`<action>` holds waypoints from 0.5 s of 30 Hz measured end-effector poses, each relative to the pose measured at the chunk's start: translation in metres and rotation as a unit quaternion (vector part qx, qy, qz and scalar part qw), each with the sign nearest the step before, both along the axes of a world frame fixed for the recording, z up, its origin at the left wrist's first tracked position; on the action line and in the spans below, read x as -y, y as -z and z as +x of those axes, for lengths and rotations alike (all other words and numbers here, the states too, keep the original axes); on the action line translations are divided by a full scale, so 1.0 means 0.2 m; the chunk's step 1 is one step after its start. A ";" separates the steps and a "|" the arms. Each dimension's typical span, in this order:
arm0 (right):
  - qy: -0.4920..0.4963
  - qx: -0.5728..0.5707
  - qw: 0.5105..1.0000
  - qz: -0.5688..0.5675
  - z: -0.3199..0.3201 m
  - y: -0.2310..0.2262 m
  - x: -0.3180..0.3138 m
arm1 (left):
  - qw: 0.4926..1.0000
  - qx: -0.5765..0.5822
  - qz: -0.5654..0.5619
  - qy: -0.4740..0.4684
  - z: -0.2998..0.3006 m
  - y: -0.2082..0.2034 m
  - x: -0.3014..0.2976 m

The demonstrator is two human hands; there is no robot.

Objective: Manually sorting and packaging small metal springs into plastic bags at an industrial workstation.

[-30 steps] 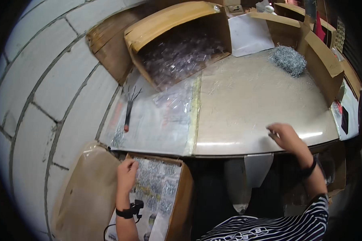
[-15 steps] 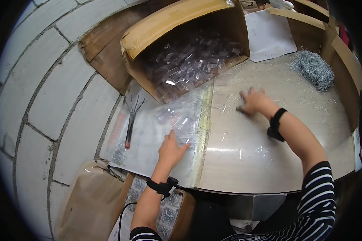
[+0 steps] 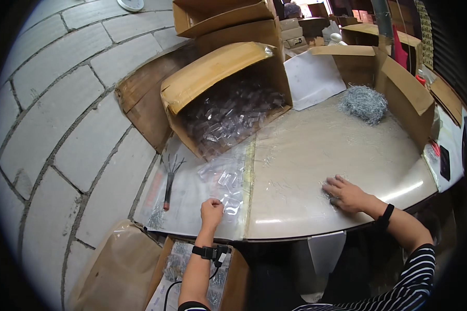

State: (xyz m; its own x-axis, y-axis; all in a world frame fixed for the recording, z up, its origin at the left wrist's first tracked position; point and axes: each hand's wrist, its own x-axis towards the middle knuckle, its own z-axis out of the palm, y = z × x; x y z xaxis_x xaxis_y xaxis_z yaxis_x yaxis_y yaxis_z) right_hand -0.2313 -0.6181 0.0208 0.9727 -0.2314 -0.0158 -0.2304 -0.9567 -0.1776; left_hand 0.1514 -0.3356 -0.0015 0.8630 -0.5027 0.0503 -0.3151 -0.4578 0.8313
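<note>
My left hand point(image 3: 211, 213) has its fingers curled together at the front of the white-covered side of the table. Whether something small is pinched in it is hidden. Just beyond and to its right lie several clear plastic boxes point(image 3: 228, 179), spilling from an open carton point(image 3: 220, 67) with many more inside. My right hand point(image 3: 346, 194) rests low over the smooth tan board point(image 3: 306, 207), fingers stretched out and slightly blurred, near the front edge. Thin silvery metal pins point(image 3: 283, 184) lie scattered on that board. A tangled heap of such pins point(image 3: 366, 105) sits at the far right.
A black-handled tool with splayed wire prongs point(image 3: 168, 189) lies at the left. Below the front edge stands a carton of filled clear packs point(image 3: 179, 256) beside brown wrapping point(image 3: 114, 264). Cardboard walls point(image 3: 407, 83) bound the right side; a block wall point(image 3: 83, 155) rises left.
The view has tilted up, showing more of the background. My right hand has come back toward the front edge. The fingers of my left hand, spread before, have curled in.
</note>
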 end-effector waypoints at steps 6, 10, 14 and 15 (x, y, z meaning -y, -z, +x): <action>0.139 0.378 0.896 0.187 -0.20 -0.09 -0.30 | 0.989 -0.066 -0.104 0.084 -0.44 -0.20 0.09; 0.219 0.316 0.781 0.492 -0.06 -0.18 -0.56 | 0.958 -0.100 -0.101 0.250 -0.89 -0.26 0.26; 0.241 0.379 0.745 0.494 -0.03 -0.06 -0.64 | 0.929 -0.189 -0.148 0.281 -1.19 -0.22 0.31; 0.250 0.376 0.744 0.493 -0.05 -0.03 -0.65 | 0.915 -0.257 -0.194 0.245 -1.23 -0.19 0.31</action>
State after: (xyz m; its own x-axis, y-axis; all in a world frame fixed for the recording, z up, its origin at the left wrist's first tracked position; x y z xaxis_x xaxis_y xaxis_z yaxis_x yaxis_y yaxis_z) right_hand -0.2405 -0.4878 0.0268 0.5887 -0.8037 0.0863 0.0046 -0.1035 -0.9946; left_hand -0.0952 -0.3974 0.0366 0.4992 -0.8654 -0.0433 0.0750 -0.0066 0.9972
